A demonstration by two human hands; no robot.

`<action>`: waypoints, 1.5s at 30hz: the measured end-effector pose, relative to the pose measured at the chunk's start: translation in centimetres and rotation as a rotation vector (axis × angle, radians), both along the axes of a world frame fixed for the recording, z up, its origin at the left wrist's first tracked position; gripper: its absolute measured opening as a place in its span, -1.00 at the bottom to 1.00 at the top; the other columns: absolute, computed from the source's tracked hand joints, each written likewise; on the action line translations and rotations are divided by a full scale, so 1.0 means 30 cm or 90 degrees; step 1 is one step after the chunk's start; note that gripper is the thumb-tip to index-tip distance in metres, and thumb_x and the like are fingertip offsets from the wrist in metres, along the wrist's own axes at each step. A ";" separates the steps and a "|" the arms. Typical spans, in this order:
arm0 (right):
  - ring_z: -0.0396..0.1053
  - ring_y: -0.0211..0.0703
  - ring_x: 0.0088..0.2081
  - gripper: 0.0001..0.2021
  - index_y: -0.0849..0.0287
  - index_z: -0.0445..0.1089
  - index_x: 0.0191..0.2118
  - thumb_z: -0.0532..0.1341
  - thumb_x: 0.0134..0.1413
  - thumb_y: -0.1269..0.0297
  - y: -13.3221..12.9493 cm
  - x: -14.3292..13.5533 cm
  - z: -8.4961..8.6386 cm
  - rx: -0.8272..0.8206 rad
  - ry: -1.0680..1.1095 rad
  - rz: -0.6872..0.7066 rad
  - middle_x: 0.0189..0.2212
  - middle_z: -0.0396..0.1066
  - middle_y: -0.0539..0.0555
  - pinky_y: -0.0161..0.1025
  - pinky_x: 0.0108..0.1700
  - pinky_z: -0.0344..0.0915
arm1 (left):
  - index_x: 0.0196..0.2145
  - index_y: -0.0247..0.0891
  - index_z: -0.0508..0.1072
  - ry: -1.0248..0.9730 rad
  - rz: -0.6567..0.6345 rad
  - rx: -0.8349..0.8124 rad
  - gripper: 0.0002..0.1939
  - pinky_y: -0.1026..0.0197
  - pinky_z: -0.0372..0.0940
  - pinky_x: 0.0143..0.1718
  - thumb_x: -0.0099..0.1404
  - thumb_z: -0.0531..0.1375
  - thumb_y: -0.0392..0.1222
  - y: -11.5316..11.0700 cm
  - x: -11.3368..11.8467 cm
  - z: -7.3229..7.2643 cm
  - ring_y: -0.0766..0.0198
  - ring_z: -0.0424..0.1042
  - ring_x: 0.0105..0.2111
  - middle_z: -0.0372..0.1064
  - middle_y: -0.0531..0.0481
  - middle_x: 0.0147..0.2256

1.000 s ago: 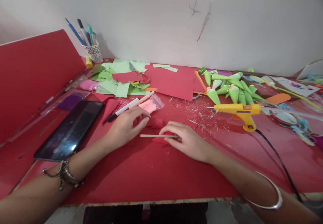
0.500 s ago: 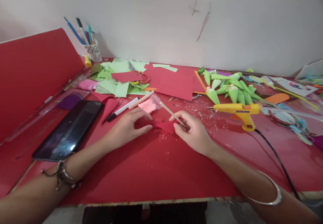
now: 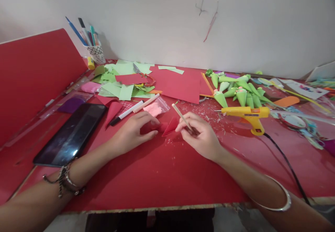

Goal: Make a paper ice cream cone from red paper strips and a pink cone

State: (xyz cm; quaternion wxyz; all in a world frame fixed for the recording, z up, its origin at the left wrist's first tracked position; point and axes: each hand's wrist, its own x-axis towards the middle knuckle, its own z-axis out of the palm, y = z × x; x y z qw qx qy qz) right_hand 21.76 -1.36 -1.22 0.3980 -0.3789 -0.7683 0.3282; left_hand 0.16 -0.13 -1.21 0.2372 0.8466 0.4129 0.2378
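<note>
A thin wooden stick (image 3: 180, 115) is gripped in my right hand (image 3: 200, 134), pointing up and to the left. The same hand's fingertips touch a small folded red paper piece (image 3: 171, 126) with a pointed lower-left end. My left hand (image 3: 136, 131) is just left of that paper, thumb and fingers apart in a curve, and nothing shows between them. Pink clay (image 3: 153, 110) in a clear bag lies beyond my hands. Beside it are a pale pink stick (image 3: 146, 103) and a white marker with a black cap (image 3: 127, 112).
A yellow glue gun (image 3: 247, 115) with a black cord lies at the right, below several green paper cones (image 3: 240, 96). At the left are a phone (image 3: 72, 134) and a red paper cone (image 3: 113, 112). Green scraps, scissors (image 3: 149, 80) and a pen cup (image 3: 96, 54) stand farther back.
The red paper has turned to a steeper, narrower angle at my right fingertips. The wooden stick's upper end has shifted slightly right. My left hand has barely moved.
</note>
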 end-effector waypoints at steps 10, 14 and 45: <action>0.07 -0.44 -0.57 -0.76 0.17 0.37 -0.45 0.04 -0.11 0.62 -0.024 -0.002 0.017 0.037 0.050 0.041 -0.44 0.15 -0.04 -0.40 -0.57 0.05 | -0.27 -0.28 0.35 -0.053 -0.084 -0.019 -0.79 0.26 0.15 -0.17 0.29 -0.05 -0.22 -0.017 0.013 0.027 0.29 0.26 -0.23 0.29 -0.04 -0.27; 0.13 -0.43 -0.52 -0.75 0.16 0.37 -0.47 0.04 -0.12 0.63 -0.039 -0.008 0.019 0.054 0.029 0.088 -0.40 0.16 -0.03 -0.41 -0.53 0.11 | -0.27 -0.29 0.33 -0.060 -0.095 -0.064 -0.81 0.29 0.17 -0.26 0.25 0.01 -0.16 -0.035 0.022 0.020 0.31 0.28 -0.30 0.32 -0.01 -0.31; 0.18 -0.34 -0.36 -0.86 0.08 0.32 -0.28 0.10 0.03 0.42 -0.049 -0.012 0.016 0.020 -0.042 0.102 -0.32 0.12 0.00 -0.40 -0.44 0.16 | -0.50 -0.30 0.36 -0.157 -0.059 -0.161 -0.83 0.36 0.15 -0.41 0.21 0.04 -0.27 -0.028 0.025 0.017 0.39 0.24 -0.46 0.27 0.06 -0.49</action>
